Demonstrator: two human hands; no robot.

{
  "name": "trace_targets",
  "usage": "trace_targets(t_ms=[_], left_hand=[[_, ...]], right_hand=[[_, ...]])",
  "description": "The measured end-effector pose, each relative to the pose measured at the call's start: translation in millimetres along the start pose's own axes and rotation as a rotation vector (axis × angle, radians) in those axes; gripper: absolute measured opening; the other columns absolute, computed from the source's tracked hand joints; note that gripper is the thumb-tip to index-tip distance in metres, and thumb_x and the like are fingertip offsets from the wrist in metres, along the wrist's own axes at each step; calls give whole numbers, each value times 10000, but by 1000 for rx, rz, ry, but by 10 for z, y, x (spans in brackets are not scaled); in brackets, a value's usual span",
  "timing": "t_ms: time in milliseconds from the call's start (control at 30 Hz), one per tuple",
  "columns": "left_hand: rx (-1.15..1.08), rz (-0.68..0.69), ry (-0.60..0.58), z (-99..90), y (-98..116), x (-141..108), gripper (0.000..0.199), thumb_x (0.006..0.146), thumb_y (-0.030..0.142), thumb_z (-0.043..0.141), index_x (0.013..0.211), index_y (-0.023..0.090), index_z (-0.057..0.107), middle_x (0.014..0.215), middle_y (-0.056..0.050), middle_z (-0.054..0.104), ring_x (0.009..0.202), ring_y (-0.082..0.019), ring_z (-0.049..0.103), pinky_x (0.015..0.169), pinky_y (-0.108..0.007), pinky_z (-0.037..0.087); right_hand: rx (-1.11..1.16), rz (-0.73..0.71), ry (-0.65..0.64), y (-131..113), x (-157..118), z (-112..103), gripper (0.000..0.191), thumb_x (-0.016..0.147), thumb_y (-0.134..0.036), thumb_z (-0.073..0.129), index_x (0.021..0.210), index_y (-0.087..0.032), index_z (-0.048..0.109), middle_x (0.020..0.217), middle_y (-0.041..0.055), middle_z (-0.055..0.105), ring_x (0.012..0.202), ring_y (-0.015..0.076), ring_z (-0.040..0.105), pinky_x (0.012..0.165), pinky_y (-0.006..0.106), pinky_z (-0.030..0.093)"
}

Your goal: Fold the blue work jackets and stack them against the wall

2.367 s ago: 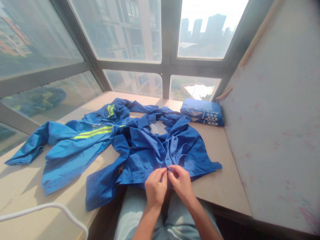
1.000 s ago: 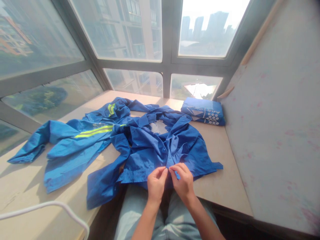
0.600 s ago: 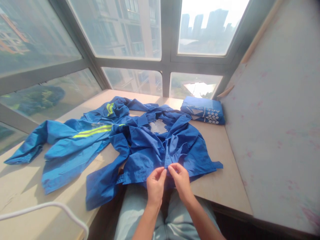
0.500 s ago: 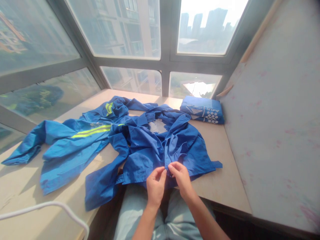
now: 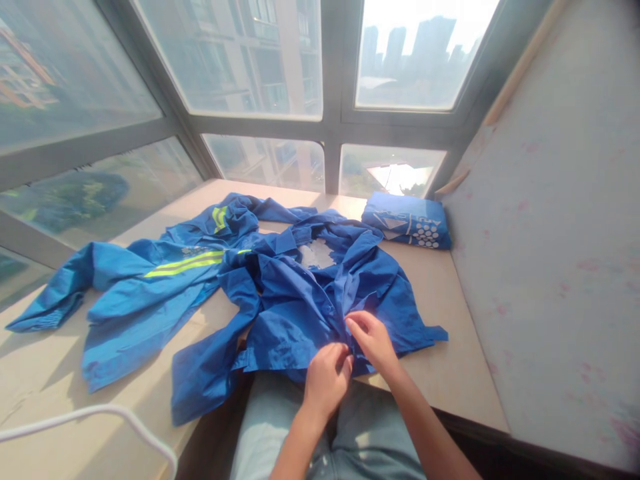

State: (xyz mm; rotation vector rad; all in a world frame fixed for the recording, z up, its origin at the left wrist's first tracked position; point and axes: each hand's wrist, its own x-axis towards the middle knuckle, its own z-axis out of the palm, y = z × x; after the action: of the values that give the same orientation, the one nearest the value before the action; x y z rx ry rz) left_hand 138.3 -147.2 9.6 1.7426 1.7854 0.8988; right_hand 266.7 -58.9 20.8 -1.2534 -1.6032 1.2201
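A blue work jacket (image 5: 290,313) lies front up before me, its collar spread open toward the window and a white patch showing inside. My left hand (image 5: 329,377) is closed on the front edge near the hem, fingers curled against the cloth. Just above it and to the right, my right hand (image 5: 371,340) pinches the front placket between thumb and forefinger. What exactly lies under the fingertips is hidden. A button shows on the placket a little above the hands.
Left of it lies a second blue jacket (image 5: 135,300) with yellow reflective stripes, overlapping the first. A folded blue garment (image 5: 407,221) with white print sits by the window at right. A white cable (image 5: 100,408) crosses the lower left. A wall (image 5: 555,233) bounds the right.
My right hand has moved up and slightly right along the placket. My left hand has shifted a little right and down, its fingers more curled.
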Motion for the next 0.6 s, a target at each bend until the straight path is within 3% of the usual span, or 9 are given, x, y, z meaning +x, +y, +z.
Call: trace_targets(t_ms=[133,267,367,467,600], left_hand=[[102,54,-62,-21,69,34,143,904,276,575,899,231,711,812,-51,716,763,-212,681,693,-301,517],[84,61,93,-162,40,252,210,937,236,505,927,247,715,892,-52,726,864,-207,683,785,-302,520],[157,17,197,-253,-90,505,224,906,196,537,1059,230,697,1029,-70,716,908,-209,674,842,-320,521],[248,-55,146,-261,-228,724,287,881,186,580,1153,212,668,1123,-89,692,861,-194,674,799,-300,521],[269,-104,42,-185,-304,856,185,880,171,582,1024,232,681,989,-51,721,835,-184,673,766,-273,495]], right_hand=[[-179,-74,74,6,241,19,282,877,-411,576,980,-209,743,975,80,737,827,207,669,781,315,518],[-333,-85,60,52,420,87,218,830,-310,616,965,-213,757,930,73,751,778,211,672,764,327,516],[-314,-106,62,81,471,118,240,812,-207,547,920,-211,761,913,63,758,819,214,683,784,321,512],[-197,-104,37,100,454,118,253,830,-225,511,895,-204,754,872,46,755,795,203,684,762,309,515],[-109,-75,58,112,381,100,227,835,-311,558,896,-189,740,841,45,742,763,203,671,741,312,516]])
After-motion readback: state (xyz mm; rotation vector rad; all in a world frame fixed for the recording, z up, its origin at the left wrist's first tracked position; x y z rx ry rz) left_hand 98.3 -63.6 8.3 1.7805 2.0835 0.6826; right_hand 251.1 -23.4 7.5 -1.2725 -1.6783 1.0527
